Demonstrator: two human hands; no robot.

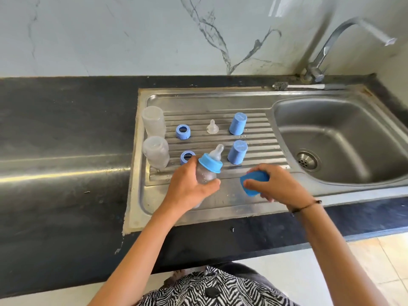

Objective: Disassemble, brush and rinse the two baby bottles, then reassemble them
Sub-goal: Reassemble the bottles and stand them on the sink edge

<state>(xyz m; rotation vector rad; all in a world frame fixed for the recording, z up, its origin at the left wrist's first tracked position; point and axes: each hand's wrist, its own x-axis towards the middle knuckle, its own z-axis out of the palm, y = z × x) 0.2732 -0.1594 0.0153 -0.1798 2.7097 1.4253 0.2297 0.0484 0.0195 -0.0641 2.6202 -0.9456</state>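
— Bottle (pixel 206 173) with its blue collar and teat: where do you have it?
— Your left hand (pixel 189 186) has its fingers wrapped round it above the drainboard (pixel 220 107).
— And farther right?
— Your right hand (pixel 271 184) has its fingers clamped on a blue cap (pixel 254 182).

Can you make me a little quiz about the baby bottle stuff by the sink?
1. True or false: the left hand holds a bottle with its teat on.
2. What does the right hand hold? A) a brush B) a blue cap C) a sponge
3. How many blue caps stand upside down on the drainboard?

Key: 1 true. 2 B. 3 two: the far cap and the near cap.
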